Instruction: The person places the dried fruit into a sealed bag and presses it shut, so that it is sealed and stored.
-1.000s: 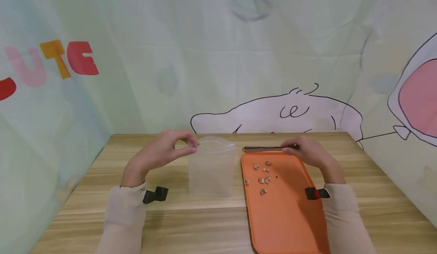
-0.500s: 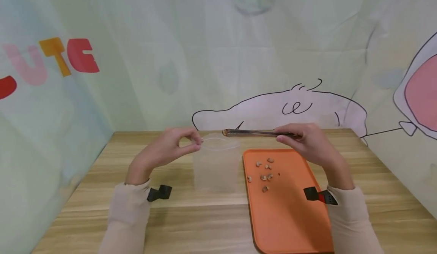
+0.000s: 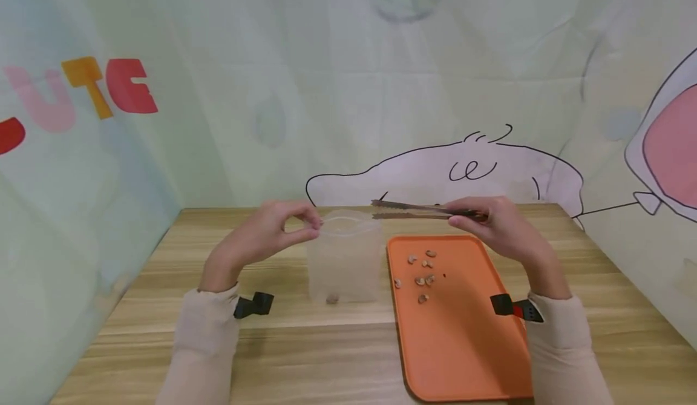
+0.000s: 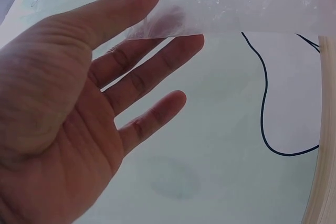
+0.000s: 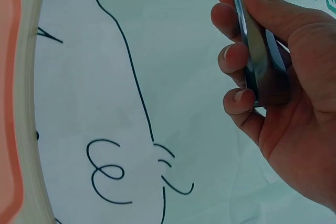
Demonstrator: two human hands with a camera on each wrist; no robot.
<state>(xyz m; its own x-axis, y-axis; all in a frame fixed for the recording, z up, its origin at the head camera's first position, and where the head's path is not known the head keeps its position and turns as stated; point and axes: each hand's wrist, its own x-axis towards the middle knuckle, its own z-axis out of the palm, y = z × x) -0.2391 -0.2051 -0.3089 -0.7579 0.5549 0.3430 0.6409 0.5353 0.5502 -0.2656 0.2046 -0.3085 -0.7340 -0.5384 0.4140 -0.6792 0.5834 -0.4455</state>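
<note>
My left hand (image 3: 267, 238) pinches the upper left corner of a translucent zip bag (image 3: 345, 266), which hangs upright over the wooden table. In the left wrist view the thumb and forefinger hold the bag's edge (image 4: 236, 9), while the other fingers extend beside it. A small brownish piece (image 3: 332, 299) shows at the bag's bottom left. My right hand (image 3: 498, 229) grips metal tongs (image 3: 408, 209), their tips parted with nothing between them, at the right side of the bag's mouth. The right wrist view shows fingers curled around the tongs' handle (image 5: 260, 61).
An orange tray (image 3: 463, 344) lies on the table (image 3: 272, 356) right of the bag. Several small brownish curled pieces (image 3: 430, 279), perhaps mushroom slices, are scattered on its far left part. A printed curtain (image 3: 245, 90) hangs behind the table.
The tongs rose from the tray's far edge and moved left to the bag's mouth with a small piece. Their tips then parted, and a piece now shows at the bag's bottom.
</note>
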